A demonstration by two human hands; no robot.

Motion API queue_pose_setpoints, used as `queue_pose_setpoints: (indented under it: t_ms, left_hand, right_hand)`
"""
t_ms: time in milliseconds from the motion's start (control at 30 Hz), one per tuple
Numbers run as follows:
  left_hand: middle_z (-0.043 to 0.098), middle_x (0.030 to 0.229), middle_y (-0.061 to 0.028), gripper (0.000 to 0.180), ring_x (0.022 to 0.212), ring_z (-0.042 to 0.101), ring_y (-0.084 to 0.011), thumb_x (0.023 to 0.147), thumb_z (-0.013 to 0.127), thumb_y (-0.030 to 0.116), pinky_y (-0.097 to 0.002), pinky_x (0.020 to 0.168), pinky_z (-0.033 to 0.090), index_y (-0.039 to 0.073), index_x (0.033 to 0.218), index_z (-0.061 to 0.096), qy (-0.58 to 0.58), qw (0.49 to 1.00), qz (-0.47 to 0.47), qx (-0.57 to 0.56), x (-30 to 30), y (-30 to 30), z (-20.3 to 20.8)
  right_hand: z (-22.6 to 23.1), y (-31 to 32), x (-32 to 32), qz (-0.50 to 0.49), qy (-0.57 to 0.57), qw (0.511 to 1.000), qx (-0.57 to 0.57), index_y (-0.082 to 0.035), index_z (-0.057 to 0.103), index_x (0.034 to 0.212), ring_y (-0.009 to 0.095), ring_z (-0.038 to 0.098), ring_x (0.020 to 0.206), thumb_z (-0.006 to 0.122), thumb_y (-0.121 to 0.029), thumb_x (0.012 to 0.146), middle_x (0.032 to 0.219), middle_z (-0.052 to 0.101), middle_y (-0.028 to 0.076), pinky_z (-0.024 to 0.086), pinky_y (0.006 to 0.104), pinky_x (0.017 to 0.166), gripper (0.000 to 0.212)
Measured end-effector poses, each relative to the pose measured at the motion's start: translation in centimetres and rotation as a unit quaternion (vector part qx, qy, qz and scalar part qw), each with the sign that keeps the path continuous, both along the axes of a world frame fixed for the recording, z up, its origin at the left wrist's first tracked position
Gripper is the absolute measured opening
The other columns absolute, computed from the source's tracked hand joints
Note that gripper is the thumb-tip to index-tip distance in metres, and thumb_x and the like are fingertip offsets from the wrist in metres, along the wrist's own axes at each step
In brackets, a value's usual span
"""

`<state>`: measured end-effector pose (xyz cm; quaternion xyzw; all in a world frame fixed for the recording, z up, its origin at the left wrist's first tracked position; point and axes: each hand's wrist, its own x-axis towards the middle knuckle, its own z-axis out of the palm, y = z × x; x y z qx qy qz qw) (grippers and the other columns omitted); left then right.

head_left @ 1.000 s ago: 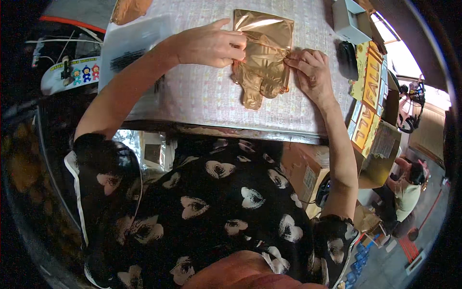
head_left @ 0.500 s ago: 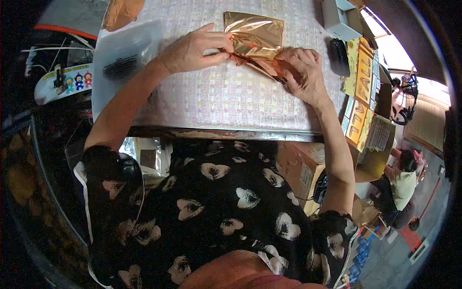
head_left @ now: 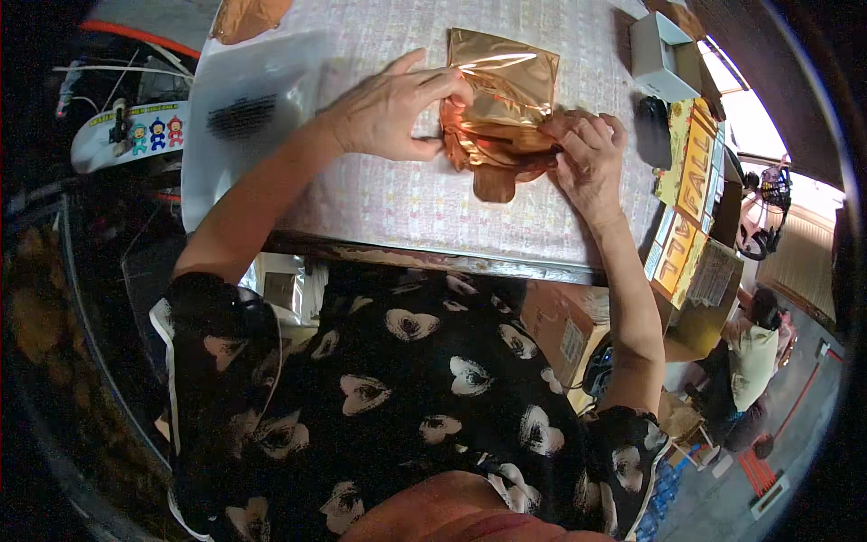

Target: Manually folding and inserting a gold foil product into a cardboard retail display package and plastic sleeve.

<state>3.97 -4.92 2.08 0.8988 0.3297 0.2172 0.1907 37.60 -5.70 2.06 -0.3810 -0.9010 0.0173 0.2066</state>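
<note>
Head view: creased gold foil (head_left: 502, 114) is pinched by the right hand (head_left: 591, 163) on the table (head_left: 388, 194).
Smooth and square-cornered at its far end, it is touched by the left hand (head_left: 393, 110), thumb and fingers apart; open room is seen toward the table's near edge.

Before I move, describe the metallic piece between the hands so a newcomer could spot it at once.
Find the table with the pale patterned cover. Toward its far side, between the left hand and right hand, lies a shiny copper-gold foil piece, straight-edged at its far end, crumpled nearer. Unlike the copper-coloured piece at the table's far left, it is within both hands' reach.
</note>
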Motion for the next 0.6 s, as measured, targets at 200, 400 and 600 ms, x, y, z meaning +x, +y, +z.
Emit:
queue_pose_setpoints:
  t_ms: [200, 400, 600]
  left_hand:
    - [0.066, 0.115, -0.0029, 0.050, 0.114, 0.065, -0.0233, 0.076, 0.081, 0.029, -0.0580, 0.119, 0.030, 0.018, 0.117, 0.056, -0.024, 0.997, 0.038, 0.061, 0.7, -0.5, -1.2]
    - [0.069, 0.119, -0.0043, 0.041, 0.136, 0.056, -0.0271, 0.075, 0.083, 0.014, -0.0573, 0.122, 0.027, 0.013, 0.112, 0.064, 0.003, 0.997, 0.072, 0.008, 1.4, -1.2, -0.8]
    - [0.074, 0.113, -0.0001, 0.025, 0.132, 0.060, -0.0202, 0.083, 0.075, 0.006, -0.0534, 0.121, 0.028, 0.015, 0.106, 0.072, -0.030, 0.998, 0.050, 0.025, 0.8, -1.1, -1.9]
  right_hand:
    - [0.2, -0.2, -0.7, -0.012, 0.032, 0.999, -0.018, -0.009, 0.073, 0.113, 0.027, 0.061, 0.117, 0.067, -0.008, 0.075, 0.117, 0.070, 0.007, 0.033, 0.0458, 0.109, 0.038]
    - [-0.1, -0.5, -0.7, -0.063, 0.068, 0.994, -0.056, -0.004, 0.073, 0.110, 0.026, 0.060, 0.115, 0.065, -0.006, 0.081, 0.115, 0.070, 0.008, 0.030, 0.0441, 0.110, 0.030]
    - [0.5, -0.7, -0.7, -0.040, 0.053, 0.997, -0.035, -0.009, 0.073, 0.109, 0.026, 0.060, 0.116, 0.068, -0.007, 0.078, 0.114, 0.070, 0.007, 0.029, 0.0451, 0.109, 0.031]
